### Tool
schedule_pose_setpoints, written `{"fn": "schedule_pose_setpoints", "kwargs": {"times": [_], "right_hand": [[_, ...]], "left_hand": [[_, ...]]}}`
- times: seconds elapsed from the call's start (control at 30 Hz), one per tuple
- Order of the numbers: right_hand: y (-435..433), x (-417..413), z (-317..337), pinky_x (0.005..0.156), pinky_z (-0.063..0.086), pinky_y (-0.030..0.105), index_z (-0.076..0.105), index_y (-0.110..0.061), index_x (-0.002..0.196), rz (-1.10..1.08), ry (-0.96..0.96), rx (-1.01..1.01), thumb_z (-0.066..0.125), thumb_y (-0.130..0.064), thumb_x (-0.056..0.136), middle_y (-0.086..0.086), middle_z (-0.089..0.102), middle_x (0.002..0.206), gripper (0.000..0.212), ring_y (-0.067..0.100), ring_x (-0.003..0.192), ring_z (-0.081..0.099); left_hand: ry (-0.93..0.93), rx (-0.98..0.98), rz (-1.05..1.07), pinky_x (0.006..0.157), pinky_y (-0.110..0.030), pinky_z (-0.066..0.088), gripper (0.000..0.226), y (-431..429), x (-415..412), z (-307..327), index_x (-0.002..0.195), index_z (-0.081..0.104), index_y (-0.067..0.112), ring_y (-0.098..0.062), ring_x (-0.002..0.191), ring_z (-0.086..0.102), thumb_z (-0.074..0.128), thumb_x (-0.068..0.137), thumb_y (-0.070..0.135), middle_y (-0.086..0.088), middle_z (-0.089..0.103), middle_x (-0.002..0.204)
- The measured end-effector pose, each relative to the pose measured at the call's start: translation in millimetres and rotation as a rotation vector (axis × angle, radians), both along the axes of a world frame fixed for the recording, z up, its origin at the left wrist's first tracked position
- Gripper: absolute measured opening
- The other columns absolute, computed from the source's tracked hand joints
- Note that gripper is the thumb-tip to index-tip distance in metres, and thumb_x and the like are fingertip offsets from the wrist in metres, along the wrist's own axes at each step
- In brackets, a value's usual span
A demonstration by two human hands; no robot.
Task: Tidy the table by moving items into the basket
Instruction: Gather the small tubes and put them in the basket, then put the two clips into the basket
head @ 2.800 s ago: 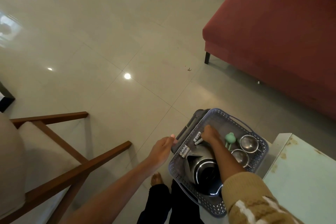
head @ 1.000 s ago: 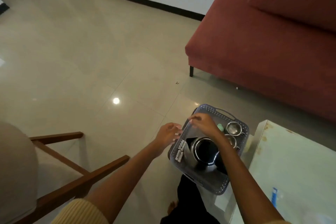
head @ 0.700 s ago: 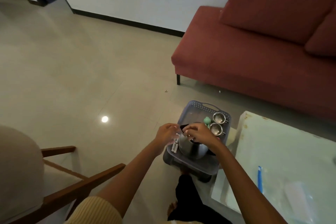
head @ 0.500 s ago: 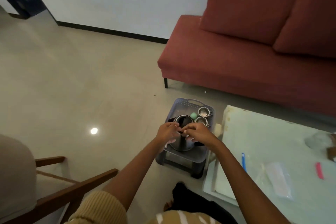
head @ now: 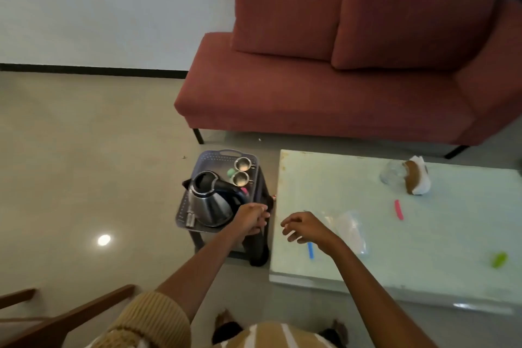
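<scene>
A grey perforated basket (head: 219, 155) sits on a dark stool left of the pale glass table (head: 423, 271). Inside it stand a steel kettle (head: 207, 203), two small steel cups (head: 243, 164) and a green item (head: 231, 171). My left hand (head: 251, 219) hovers at the basket's near right corner, fingers loosely curled, nothing visible in it. My right hand (head: 305, 227) hangs over the table's left part, fingers curled and empty, just above a blue stick (head: 310, 250). On the table also lie a clear plastic bag (head: 351, 230), a pink stick (head: 398, 209) and a green item (head: 498, 259).
A red sofa (head: 339, 93) stands behind the table. At the table's far right lie a glass (head: 391, 173) and a brown-and-white object (head: 416, 178). A wooden chair arm (head: 65, 316) is at the lower left. Tiled floor spreads to the left.
The view has swung up and to the right, showing the table. Both hands have left the kettle in the basket; my right hand has moved over the table.
</scene>
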State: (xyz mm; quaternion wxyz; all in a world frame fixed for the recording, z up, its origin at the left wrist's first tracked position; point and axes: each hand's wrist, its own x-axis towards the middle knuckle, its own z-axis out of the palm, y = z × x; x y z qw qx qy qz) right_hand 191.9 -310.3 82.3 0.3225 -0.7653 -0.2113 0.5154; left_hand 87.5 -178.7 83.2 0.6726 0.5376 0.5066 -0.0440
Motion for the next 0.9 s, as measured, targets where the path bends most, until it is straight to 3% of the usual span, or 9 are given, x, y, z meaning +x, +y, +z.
{"fn": "schedule_pose_setpoints", "kwargs": {"times": [0.23,0.4,0.77,0.9], "right_hand": [[-134.9,86.8,-31.0,0.062,0.043,0.024,0.062,-0.012,0.092,-0.107,0.018,-0.1,0.046,-0.012,0.089,0.006,0.066,0.089,0.016,0.015,0.068,0.061],[-193.9,128.9,-39.2,0.058,0.039,0.023,0.063,-0.01,0.087,-0.234,0.007,-0.14,0.047,-0.009,0.085,0.01,0.064,0.085,0.016,0.017,0.064,0.059],[-241.0,171.0,-41.3,0.056,0.042,0.022,0.062,-0.013,0.086,-0.349,0.054,-0.125,0.047,-0.009,0.089,0.005,0.064,0.08,0.016,0.015,0.062,0.06],[-289.7,191.7,-45.3,0.054,0.043,0.022,0.063,-0.012,0.087,-0.403,0.052,-0.166,0.049,-0.011,0.09,0.005,0.065,0.079,0.015,0.016,0.062,0.061]], "left_hand": [[0.146,0.011,-0.31,0.07,-0.026,0.043,0.021,-111.5,64.4,-28.9,0.108,0.057,0.016,-0.016,0.081,0.058,0.045,0.095,0.027,0.0,0.064,0.099],[0.172,-0.012,-0.413,0.071,-0.025,0.044,0.026,-157.4,95.8,-35.7,0.115,0.056,0.015,-0.017,0.086,0.059,0.045,0.096,0.027,-0.002,0.064,0.106],[0.147,0.009,-0.522,0.067,-0.024,0.042,0.023,-177.8,183.0,-32.7,0.111,0.057,0.015,-0.016,0.081,0.058,0.045,0.095,0.026,-0.002,0.063,0.102],[0.152,-0.002,-0.566,0.076,-0.028,0.041,0.018,-199.3,209.6,-30.6,0.108,0.056,0.015,-0.019,0.082,0.055,0.046,0.096,0.025,-0.004,0.061,0.1]]}}
